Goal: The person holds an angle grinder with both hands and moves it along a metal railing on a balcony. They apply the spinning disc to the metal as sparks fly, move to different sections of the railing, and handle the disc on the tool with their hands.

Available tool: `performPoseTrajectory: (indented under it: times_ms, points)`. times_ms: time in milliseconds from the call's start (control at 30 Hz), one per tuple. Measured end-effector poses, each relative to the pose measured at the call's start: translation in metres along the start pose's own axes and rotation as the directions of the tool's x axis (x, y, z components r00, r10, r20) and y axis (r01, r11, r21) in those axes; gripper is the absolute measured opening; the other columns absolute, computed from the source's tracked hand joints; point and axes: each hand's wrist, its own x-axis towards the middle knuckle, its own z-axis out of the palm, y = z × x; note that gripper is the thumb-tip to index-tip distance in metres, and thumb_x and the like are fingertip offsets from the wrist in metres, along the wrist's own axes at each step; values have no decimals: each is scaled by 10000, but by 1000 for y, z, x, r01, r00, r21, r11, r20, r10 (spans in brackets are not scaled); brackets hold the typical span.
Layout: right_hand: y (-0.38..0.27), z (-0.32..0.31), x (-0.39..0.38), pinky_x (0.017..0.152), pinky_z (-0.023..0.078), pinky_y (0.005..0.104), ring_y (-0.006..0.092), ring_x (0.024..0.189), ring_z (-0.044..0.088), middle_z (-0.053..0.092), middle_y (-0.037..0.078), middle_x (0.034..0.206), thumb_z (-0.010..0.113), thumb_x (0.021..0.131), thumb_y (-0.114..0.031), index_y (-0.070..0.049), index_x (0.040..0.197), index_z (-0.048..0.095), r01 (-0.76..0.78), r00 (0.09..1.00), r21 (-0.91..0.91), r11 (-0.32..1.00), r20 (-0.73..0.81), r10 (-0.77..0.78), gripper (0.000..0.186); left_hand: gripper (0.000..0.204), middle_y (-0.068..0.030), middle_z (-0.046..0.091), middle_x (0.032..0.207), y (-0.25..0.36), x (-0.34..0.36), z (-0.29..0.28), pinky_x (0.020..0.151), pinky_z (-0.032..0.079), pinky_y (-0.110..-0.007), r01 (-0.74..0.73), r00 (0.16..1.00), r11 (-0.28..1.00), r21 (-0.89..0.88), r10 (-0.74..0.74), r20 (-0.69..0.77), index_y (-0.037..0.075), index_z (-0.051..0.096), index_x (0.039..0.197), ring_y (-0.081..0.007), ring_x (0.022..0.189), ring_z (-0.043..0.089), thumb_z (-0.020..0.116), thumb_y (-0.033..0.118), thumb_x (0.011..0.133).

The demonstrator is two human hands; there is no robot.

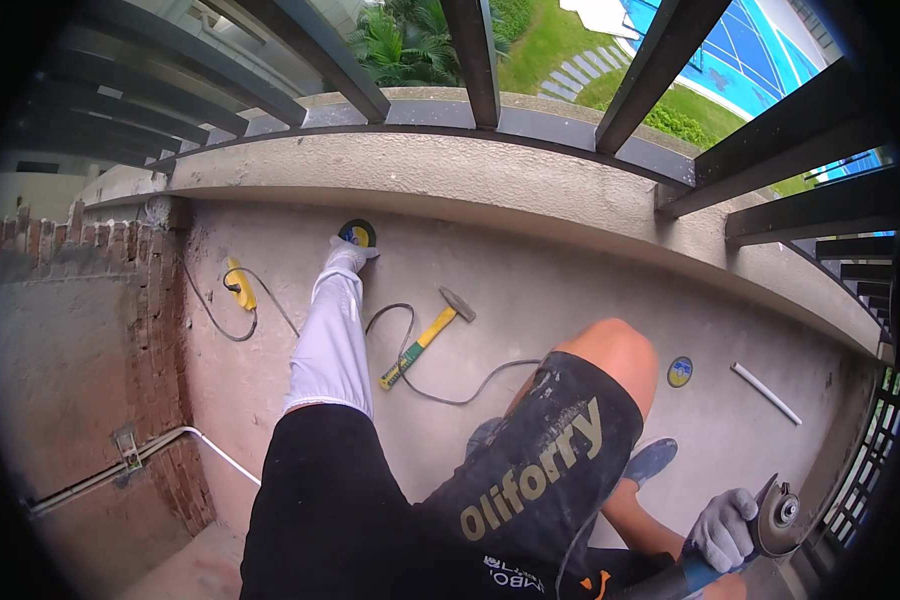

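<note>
My left hand (350,252), gloved below a white sleeve, grips a dark disc (358,229) with a yellow-and-blue centre, low by the parapet. My gloved right hand (722,530) holds an angle grinder (698,568) at the lower right, its metal guard and spindle facing up. A hammer (418,350) with a yellow-and-green handle lies right of my left arm, beside a dark cable. A yellow power strip (240,285) with a cord lies to the left. Another small disc (679,371) and a white pipe (765,393) lie on the floor at the right.
A concrete ledge (530,200) carries a dark metal railing (470,50), with greenery and a blue court below outside. The left wall (90,350) has exposed brick, conduit and a small box. My bent knee and legs occupy the lower middle of the balcony floor (550,280).
</note>
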Motion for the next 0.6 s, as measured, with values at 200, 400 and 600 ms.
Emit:
performPoseTrajectory:
  times_ms: [200,400,600]
  points:
    - [5,-23,24,1128,562,484,346,1159,755,810,173,1165,633,1130,-284,41,1510,538,-209,941,154,966,300,156,509,976,-243,734,1396,22,-15,-12,1149,550,-446,-90,992,991,95,98,-78,41,558,1496,-399,1305,715,1031,389,716]
    - [32,31,19,560,607,322,140,634,635,537,13,727,666,1077,-140,73,1276,605,276,961,41,960,-32,-275,298,377,-279,769,1153,70,-120,-32,947,581,-558,-715,691,667,211,720,64,34,710,1267,-496,1073,734,676,321,1025]
    - [21,24,59,555,550,293,96,616,556,504,0,794,880,911,-434,54,1295,599,109,985,-12,994,139,-106,681,286,-185,708,939,166,-381,-95,698,557,-428,-983,-14,-92,-160,902,-431,-4,720,1264,-369,791,696,743,-25,980]
